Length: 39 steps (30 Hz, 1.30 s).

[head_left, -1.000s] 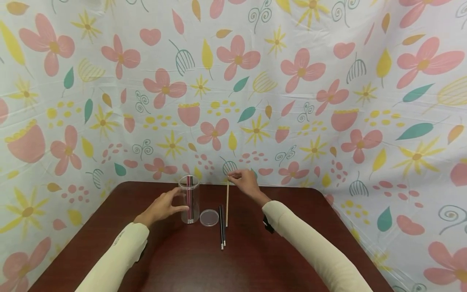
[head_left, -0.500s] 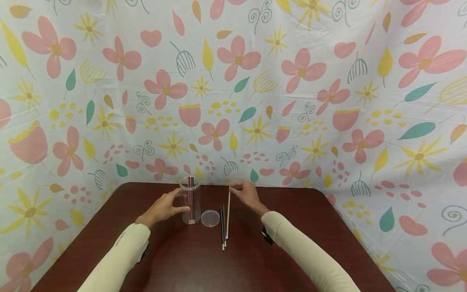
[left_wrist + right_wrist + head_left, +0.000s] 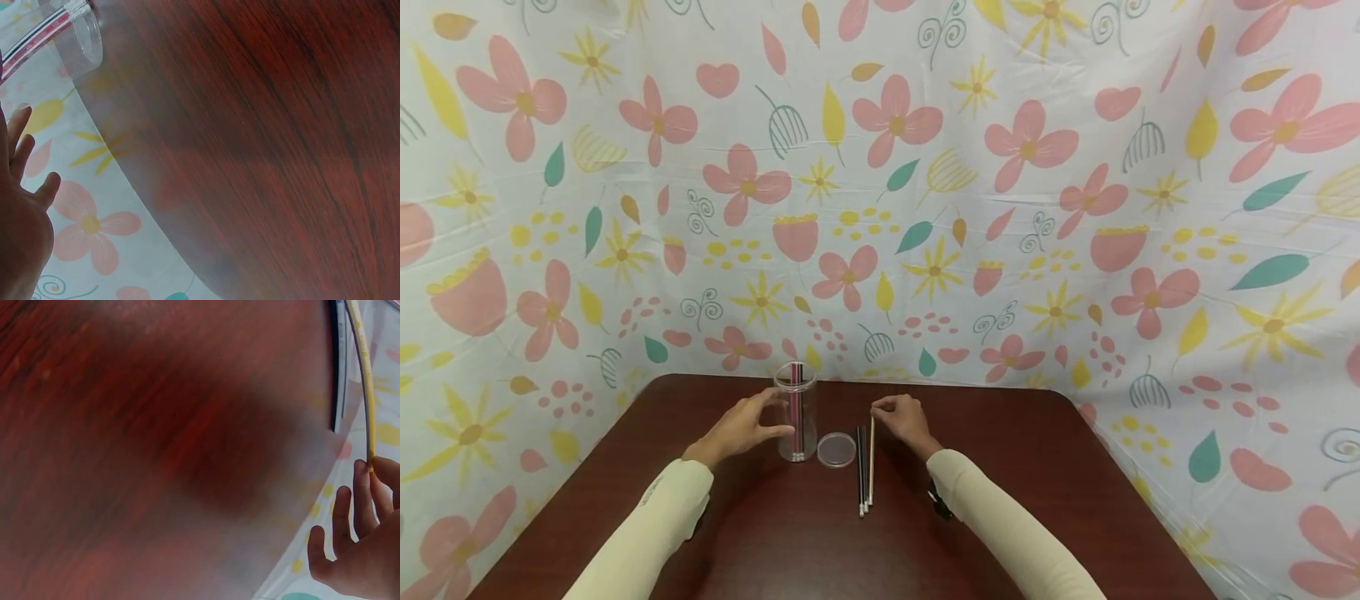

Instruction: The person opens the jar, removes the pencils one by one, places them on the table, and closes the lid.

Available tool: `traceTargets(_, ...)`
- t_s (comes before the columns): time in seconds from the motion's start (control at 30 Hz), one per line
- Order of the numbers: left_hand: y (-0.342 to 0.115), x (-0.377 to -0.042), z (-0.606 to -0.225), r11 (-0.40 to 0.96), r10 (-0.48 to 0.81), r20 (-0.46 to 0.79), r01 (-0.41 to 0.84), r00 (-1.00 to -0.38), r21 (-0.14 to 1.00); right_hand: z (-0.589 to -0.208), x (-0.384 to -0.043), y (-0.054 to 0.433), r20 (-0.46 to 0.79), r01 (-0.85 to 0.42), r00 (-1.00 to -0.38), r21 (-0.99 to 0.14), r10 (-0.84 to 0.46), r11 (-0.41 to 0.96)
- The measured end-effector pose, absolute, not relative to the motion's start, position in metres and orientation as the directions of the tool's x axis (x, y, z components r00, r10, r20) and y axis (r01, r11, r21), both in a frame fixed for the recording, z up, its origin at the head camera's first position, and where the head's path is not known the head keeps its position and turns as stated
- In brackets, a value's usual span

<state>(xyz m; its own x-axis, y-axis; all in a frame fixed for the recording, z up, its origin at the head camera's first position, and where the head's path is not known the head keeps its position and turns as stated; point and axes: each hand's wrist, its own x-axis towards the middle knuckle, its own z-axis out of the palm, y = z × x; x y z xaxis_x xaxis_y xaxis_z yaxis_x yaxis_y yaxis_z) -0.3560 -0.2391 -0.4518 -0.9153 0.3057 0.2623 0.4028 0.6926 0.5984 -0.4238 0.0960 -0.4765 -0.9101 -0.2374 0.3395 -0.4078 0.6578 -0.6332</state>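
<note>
A: Where is the gold pencil (image 3: 872,458)?

B: On the right side of a row on the table (image 3: 962,525), just beside two dark pencils (image 3: 861,462), white-tipped end toward the wearer. A right hand (image 3: 907,422) pinches its far end between thumb and finger, the other fingers spread.

A: How should it handle?

B: Light, stiff and smooth, by the look of it; likely to roll if let go, with a point that could snap. Mid-shaft seems the steadier hold; an end grip lets it swing.

A: And farther out?

B: A clear lid (image 3: 837,450) lies flat between the dark pencils and an uncovered jar (image 3: 810,421), which stands upright with a red-and-dark bundle (image 3: 797,417) inside. The left hand (image 3: 737,431) curves round the jar, thumb on the near side. The jar looks light, slick and tippable. Floral cloth (image 3: 880,208) hangs behind.

A: What can't be made out?

B: The pencil's pinched tip, the bundle's count, how firmly the left hand grips. The left wrist view crops jar and hand; the right one cuts off the pencil's near end.
</note>
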Motion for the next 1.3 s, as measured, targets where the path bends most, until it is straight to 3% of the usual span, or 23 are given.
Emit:
traceTargets(0.37, -0.237, -0.355, -0.451, 0.708, 0.283, 0.253, 0.379, -0.925, 0.595, -0.497, -0.427, 0.087, 0.281, -0.327, -0.941, -0.619, -0.187, 0.714)
traceTargets(1.3, -0.236, -0.352, -0.449, 0.710, 0.280, 0.253, 0.377, -0.926, 0.594, -0.504, -0.418, 0.085, 0.299, -0.367, -0.927, -0.602, -0.226, 0.709)
